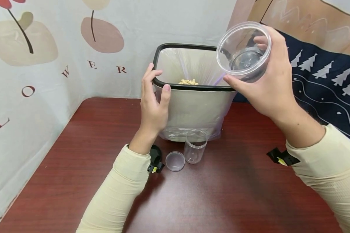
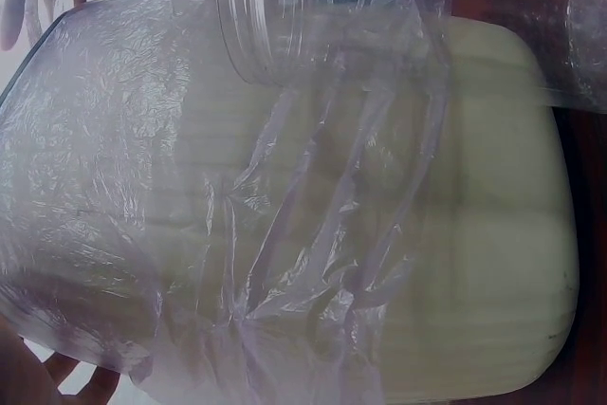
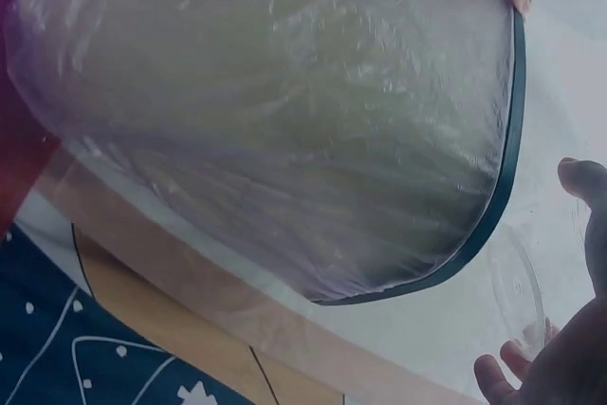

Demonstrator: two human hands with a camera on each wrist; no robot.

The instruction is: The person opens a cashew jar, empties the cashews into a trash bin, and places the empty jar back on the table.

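Note:
A beige bin with a black rim and a clear plastic liner stands at the back of the table. A few pale pieces lie inside it. My left hand grips the bin's left rim, fingers over the edge and thumb on the outer wall. My right hand holds an empty clear round container tilted over the bin's right corner, mouth facing the camera. The left wrist view shows the lined bin wall. The right wrist view shows the bin and the container's edge.
A small clear jar stands open in front of the bin, with its clear lid beside it on the dark red table. A patterned cloth hangs at the left and back.

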